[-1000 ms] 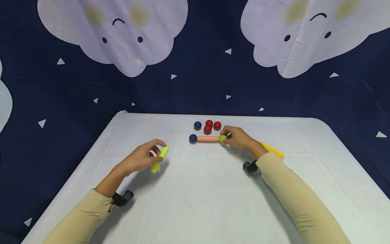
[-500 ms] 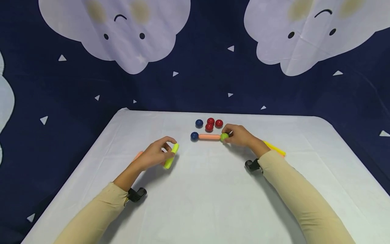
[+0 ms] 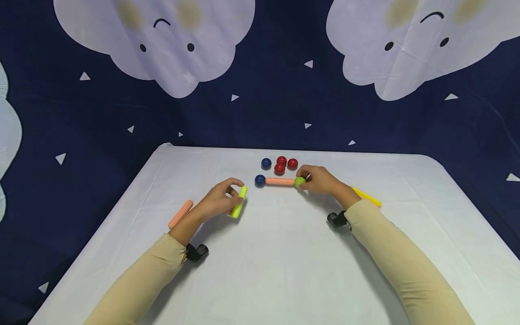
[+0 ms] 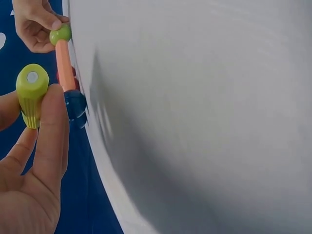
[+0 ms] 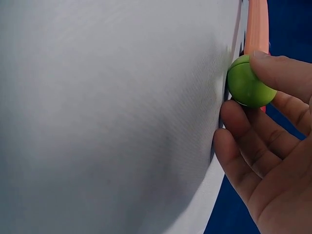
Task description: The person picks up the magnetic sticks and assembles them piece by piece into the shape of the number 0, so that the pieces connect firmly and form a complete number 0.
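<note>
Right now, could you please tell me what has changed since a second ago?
The left grip, pinching the yellow-green stick, moved rightward and slightly forward, uncovering a peach stick. The right grip stayed on the green ball; the red balls stayed put.

The yellow-green stick (image 4: 32, 97) in my left hand (image 3: 219, 200) looks like smooth plastic with fine grooves along its side and a dull, metal-looking disc (image 4: 32, 77) set in its end, while the green ball (image 5: 251, 87) I pinch with my right hand (image 3: 321, 180) is glossy plastic with a thin seam. The peach stick (image 3: 280, 182) has a softer plastic sheen, and the navy ball (image 3: 260, 181) and far red balls (image 3: 279, 169) shine. Under them lies matt, finely woven white cloth (image 3: 284, 253), lightly creased; my sleeves (image 3: 138, 275) are matt fabric too.
</note>
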Motion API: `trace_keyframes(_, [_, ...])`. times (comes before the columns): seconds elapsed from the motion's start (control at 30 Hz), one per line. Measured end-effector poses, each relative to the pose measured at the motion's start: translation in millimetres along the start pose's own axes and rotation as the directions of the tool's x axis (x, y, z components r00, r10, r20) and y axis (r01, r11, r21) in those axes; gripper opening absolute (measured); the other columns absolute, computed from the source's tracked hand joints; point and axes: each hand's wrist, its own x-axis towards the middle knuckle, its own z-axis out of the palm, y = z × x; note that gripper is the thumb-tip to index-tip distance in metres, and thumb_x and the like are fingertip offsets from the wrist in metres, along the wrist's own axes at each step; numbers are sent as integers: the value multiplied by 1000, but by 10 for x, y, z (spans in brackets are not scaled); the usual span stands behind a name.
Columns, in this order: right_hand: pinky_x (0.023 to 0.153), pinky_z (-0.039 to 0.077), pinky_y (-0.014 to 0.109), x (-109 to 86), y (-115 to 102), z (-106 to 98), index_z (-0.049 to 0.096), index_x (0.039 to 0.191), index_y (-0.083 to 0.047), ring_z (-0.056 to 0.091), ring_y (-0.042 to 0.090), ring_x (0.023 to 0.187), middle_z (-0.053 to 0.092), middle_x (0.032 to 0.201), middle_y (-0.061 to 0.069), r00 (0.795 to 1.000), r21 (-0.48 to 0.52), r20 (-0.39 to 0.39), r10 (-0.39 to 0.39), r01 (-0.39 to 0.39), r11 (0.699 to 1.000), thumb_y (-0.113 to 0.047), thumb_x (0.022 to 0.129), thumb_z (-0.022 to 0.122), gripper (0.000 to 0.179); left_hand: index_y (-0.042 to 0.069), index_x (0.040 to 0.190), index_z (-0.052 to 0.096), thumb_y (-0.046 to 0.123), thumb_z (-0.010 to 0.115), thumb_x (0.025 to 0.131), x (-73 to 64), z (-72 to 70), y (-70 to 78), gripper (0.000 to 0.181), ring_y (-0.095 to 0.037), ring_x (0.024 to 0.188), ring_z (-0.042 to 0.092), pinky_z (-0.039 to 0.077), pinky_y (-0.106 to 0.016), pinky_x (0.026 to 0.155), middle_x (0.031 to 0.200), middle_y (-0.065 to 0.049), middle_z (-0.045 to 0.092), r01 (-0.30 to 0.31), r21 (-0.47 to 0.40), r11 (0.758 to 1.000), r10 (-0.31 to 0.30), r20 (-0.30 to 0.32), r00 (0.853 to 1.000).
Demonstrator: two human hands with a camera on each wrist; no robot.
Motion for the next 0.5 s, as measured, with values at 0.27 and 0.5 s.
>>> trace_keyframes(0.27, [92, 53, 44, -10, -16, 2, 62, 113, -6, 65, 30, 104, 69, 117, 17, 1000, 2, -9, -1, 1, 1000, -11, 89, 71, 27, 15, 137, 52, 12, 65, 93, 119, 106, 44, 46, -18, 77, 62, 57, -30, 63, 103, -12, 57, 10, -27, 1000, -9, 8, 1000])
trace_keyframes(0.5, [92, 53, 44, -10, -23, -1, 62, 115, -7, 65, 30, 104, 68, 118, 17, 1000, 3, -7, 9, -9, 1000, -12, 89, 71, 28, 15, 137, 53, 12, 66, 93, 216, 162, 82, 46, -18, 76, 64, 58, -29, 63, 103, -12, 58, 20, -29, 999, -19, 16, 1000])
